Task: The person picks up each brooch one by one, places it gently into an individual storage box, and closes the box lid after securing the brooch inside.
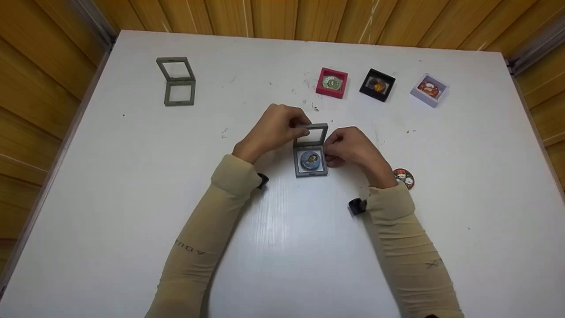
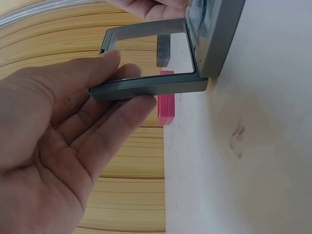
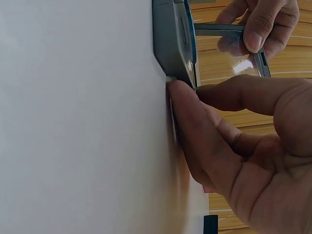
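A grey hinged display case (image 1: 299, 173) stands on the table with its lid raised, showing clear film in both halves. On the film of its base lies a round blue badge (image 1: 310, 160) with a picture on it. My left hand (image 1: 276, 126) pinches the free edge of the raised lid (image 2: 146, 87) between thumb and fingers. At the right side of the base, my right hand (image 1: 355, 148) grips the edge with thumb and forefinger (image 3: 187, 105). A round dark badge (image 1: 407, 178) with red and white patterns lies partly hidden behind my right wrist.
An open olive-green case (image 1: 180, 105) stands at the back left. Along the back right stand a red case (image 1: 331, 92), a black case (image 1: 373, 95) and a pale lilac case (image 1: 423, 98), each with a round item inside. Wooden panelling (image 1: 273, 17) borders the white table.
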The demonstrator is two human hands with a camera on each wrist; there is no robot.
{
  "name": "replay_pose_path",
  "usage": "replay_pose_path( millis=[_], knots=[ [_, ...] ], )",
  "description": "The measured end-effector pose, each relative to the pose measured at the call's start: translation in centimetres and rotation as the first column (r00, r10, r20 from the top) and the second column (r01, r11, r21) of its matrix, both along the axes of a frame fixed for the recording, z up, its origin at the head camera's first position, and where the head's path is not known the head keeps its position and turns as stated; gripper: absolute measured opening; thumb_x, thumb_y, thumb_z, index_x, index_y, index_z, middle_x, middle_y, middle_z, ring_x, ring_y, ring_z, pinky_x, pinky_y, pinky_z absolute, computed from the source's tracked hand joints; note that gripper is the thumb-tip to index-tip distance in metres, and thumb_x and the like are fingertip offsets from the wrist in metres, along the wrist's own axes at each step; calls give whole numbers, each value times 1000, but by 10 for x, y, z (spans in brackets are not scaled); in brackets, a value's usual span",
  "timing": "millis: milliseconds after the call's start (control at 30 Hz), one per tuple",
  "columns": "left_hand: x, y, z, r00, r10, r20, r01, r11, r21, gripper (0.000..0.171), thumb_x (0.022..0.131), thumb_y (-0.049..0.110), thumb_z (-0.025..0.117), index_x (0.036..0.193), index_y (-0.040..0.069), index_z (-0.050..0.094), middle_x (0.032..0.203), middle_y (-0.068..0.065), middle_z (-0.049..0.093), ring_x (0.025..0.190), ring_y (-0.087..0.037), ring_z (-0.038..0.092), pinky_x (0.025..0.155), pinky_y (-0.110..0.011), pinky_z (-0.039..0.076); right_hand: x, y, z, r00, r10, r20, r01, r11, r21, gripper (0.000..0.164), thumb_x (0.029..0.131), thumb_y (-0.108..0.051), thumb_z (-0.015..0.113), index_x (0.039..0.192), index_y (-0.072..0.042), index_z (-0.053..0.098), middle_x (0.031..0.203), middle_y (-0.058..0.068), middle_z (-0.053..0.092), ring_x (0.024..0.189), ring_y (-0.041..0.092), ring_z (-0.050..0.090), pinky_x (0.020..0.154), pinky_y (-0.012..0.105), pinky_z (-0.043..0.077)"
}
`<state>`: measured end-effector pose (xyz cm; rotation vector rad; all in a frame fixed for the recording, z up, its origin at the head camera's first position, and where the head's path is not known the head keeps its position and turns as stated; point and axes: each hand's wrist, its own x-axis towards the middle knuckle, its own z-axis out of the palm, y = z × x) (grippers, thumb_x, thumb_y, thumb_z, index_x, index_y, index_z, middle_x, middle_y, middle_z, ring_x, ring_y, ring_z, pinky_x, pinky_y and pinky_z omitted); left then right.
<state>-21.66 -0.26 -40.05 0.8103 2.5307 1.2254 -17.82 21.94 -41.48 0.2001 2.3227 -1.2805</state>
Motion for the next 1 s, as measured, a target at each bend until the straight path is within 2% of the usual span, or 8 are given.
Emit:
replay_pose_path(
  millis=[667,1000],
  knots=[
    [3,-1,5,998,-27,57,26,1000,17,15,94,4,81,109,5,82,98,-4,78,84,-13,65,79,-24,53,-2,2,0,999,-14,31,16,998,-59,13,97,4,63,108,10,65,94,16,68,73,13,70,71,27,62],
    [4,-4,8,990,-116,78,116,993,12,13,89,2,85,102,4,84,94,-3,78,85,-13,69,81,-27,56,-2,2,-1,1000,-5,16,5,999,-37,12,98,4,61,108,10,65,106,19,65,73,13,70,72,27,62]
  ],
)
